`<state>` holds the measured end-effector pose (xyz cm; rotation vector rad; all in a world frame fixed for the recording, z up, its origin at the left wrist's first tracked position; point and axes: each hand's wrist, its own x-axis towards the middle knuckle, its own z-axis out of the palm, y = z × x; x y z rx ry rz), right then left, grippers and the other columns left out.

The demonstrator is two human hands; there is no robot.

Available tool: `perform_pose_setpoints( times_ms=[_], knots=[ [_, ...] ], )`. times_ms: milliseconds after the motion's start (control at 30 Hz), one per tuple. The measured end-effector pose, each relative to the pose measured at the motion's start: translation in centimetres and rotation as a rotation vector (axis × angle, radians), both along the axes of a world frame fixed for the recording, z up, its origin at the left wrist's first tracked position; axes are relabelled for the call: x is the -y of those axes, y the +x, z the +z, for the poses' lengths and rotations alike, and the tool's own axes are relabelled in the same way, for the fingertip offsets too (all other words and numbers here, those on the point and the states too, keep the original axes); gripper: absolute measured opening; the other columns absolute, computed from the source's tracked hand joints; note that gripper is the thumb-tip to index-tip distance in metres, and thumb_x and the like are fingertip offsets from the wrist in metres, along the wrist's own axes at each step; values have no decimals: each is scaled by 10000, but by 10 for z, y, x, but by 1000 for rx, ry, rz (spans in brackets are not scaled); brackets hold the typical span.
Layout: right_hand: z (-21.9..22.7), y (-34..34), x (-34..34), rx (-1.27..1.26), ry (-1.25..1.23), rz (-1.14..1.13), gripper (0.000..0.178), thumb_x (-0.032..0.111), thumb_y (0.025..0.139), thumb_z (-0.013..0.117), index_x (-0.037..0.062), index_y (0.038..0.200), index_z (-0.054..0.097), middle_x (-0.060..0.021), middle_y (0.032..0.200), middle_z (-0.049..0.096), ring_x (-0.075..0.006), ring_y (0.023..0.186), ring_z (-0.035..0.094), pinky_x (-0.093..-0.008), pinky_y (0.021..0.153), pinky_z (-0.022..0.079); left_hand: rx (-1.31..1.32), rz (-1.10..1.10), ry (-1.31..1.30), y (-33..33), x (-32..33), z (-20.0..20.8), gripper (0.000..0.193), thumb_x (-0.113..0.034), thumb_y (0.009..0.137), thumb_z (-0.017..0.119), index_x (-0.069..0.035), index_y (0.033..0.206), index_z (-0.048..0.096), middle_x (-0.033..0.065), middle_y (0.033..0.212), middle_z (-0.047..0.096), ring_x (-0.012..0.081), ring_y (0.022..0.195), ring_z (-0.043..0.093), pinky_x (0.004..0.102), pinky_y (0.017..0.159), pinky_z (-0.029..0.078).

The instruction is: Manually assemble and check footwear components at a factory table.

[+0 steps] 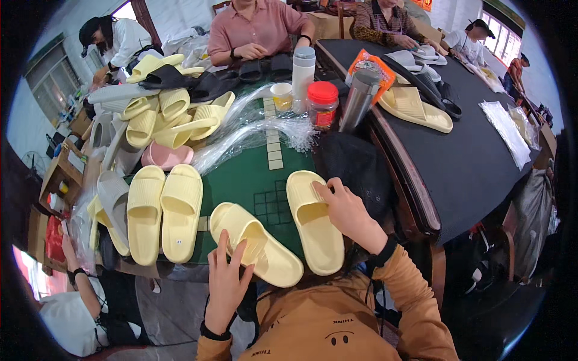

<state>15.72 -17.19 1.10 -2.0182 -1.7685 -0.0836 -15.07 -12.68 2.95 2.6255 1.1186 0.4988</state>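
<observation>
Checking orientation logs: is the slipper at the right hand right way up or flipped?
Right way up: the pale yellow slipper shows its strap and footbed; the right hand is at the strap.

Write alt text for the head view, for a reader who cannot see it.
A person's left hand is spread at one pale yellow slipper while the right hand touches a second slipper, both at a green table's edge. To the left lie another yellow pair and a heap of mixed-colour slippers; other people are around.
</observation>
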Motion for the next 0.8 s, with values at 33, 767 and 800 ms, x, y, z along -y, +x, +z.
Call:
perform_pose_setpoints(
  times_ms=[33, 767, 800],
  knots=[
    [0, -3, -2, -1, 1, -1, 523, -20, 793, 585, 94, 1298, 512, -145, 1098, 518, -338, 895, 630, -414, 731, 559, 17, -20, -9, 4, -2, 0, 585, -87, 817, 695, -71, 1365, 494, 234, 1511, 289, 439, 1238, 395, 483, 1025, 389],
    [46, 17, -2, -46, -252, 163, 382, 211, 872, 609, 52, 1219, 591, -142, 1111, 610, -356, 976, 634, -442, 812, 535, 157, -163, 17, 58, -20, -31, 771, -365, 852, 703, 3, 1444, 373, 334, 1544, 81, 537, 1409, 141, 602, 1125, 204],
    [50, 21, -12, -43, -252, 162, 382, 211, 872, 609, 52, 1219, 591, -142, 1111, 610, -356, 976, 634, -442, 812, 535, 102, -141, 45, 56, -17, -29, 770, -383, 848, 704, -26, 1450, 383, 326, 1545, 95, 531, 1413, 138, 616, 1116, 202]
  ],
)
